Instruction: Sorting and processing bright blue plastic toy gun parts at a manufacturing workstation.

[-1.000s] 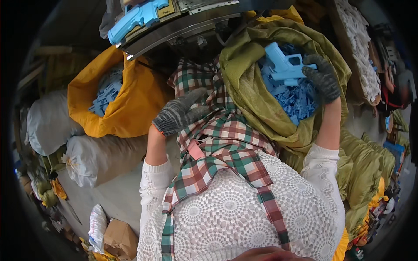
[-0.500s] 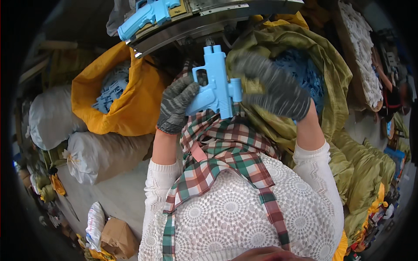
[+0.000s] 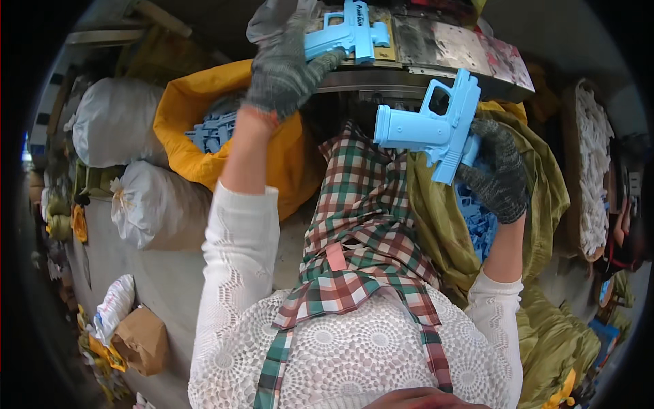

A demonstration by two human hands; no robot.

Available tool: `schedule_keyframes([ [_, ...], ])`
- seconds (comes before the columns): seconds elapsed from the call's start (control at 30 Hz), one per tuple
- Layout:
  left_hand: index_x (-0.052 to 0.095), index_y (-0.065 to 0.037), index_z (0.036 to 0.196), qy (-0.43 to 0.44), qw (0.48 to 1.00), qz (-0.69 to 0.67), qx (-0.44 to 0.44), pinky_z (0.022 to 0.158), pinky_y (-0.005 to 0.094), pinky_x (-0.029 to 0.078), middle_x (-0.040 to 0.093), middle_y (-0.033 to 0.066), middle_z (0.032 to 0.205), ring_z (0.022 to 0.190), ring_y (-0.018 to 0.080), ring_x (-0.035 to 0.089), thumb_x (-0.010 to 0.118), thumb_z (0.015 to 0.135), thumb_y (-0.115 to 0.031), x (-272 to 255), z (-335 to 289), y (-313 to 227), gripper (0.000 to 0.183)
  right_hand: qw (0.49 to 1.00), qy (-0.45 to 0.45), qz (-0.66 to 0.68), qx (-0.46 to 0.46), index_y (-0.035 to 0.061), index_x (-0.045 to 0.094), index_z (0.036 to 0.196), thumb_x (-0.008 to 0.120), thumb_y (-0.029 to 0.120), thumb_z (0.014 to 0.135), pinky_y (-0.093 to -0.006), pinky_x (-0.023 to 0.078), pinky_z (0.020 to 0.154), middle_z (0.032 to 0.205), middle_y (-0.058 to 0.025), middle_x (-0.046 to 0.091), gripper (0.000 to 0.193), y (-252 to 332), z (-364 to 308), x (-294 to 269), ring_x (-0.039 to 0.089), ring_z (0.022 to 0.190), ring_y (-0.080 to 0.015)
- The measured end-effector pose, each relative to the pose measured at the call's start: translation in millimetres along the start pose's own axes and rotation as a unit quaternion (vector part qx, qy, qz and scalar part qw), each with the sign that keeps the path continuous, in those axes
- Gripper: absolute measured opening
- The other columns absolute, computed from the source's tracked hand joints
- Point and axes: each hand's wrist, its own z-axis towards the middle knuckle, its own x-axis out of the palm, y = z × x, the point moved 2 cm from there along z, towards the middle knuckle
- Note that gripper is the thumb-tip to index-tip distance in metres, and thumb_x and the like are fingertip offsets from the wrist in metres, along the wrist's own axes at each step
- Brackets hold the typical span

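Light-blue toy pistol [image 3: 434,127]: clasped in right hand [image 3: 501,170], lying left of palm above olive sack [image 3: 430,211], long axis near upright, handle pointing left. Nearer left hand [image 3: 289,68]: second toy pistol [image 3: 362,31] on metal bench [image 3: 443,51]; can't tell if gripped.

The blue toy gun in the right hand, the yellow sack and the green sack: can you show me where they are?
Blue toy gun [image 3: 436,129], head view: where its grip meets the body.
Yellow sack [image 3: 294,163], head view: its side wall.
Green sack [image 3: 436,208], head view: its left wall.
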Motion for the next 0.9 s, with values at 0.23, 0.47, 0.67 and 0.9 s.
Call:
schedule_keyframes([
  [0.23,0.053,-0.006,0.128,-0.024,0.979,0.158,0.126,0.090,0.0426,0.045,0.059,0.0169,0.111,0.103,0.0349,0.055,0.072,0.082,-0.029,-1,-9,1,0.055,0.997,-0.028,-0.002,-0.068,0.0065,0.046,0.133,0.080,0.008,0.073,-0.0371,0.040,0.104,0.132,-0.0086,0.050,0.069,6,41,18,0.047,0.124,-0.0215],
  [0.47,0.050,-0.001,0.130,-0.146,0.937,0.300,-0.106,0.097,0.0472,0.041,0.056,0.0241,0.123,0.112,0.0406,0.053,0.070,0.082,-0.034,-35,-103,79,0.061,0.967,0.054,-0.108,-0.226,0.0112,0.053,0.131,0.071,0.015,0.082,-0.0364,0.046,0.099,0.128,-0.0153,0.056,0.053,1,136,46,0.055,0.119,-0.0259],
  [0.67,0.045,-0.004,0.136,-0.015,0.945,0.294,-0.141,0.104,0.0479,0.034,0.051,0.0252,0.129,0.119,0.0399,0.048,0.072,0.077,-0.034,-63,-141,112,0.071,0.925,0.050,-0.216,-0.308,0.0099,0.057,0.128,0.067,0.017,0.086,-0.0346,0.043,0.102,0.125,-0.0133,0.060,0.044,11,179,63,0.057,0.115,-0.0257],
  [0.9,0.044,-0.009,0.139,0.444,0.863,-0.119,-0.209,0.101,0.0369,0.041,0.053,0.0167,0.134,0.123,0.0284,0.053,0.063,0.089,-0.035,-13,-167,67,0.060,0.960,0.188,0.153,0.141,0.0000,0.064,0.112,0.067,0.008,0.085,-0.0293,0.052,0.084,0.103,-0.0068,0.069,0.028,-67,61,-43,0.064,0.093,-0.0144],
])
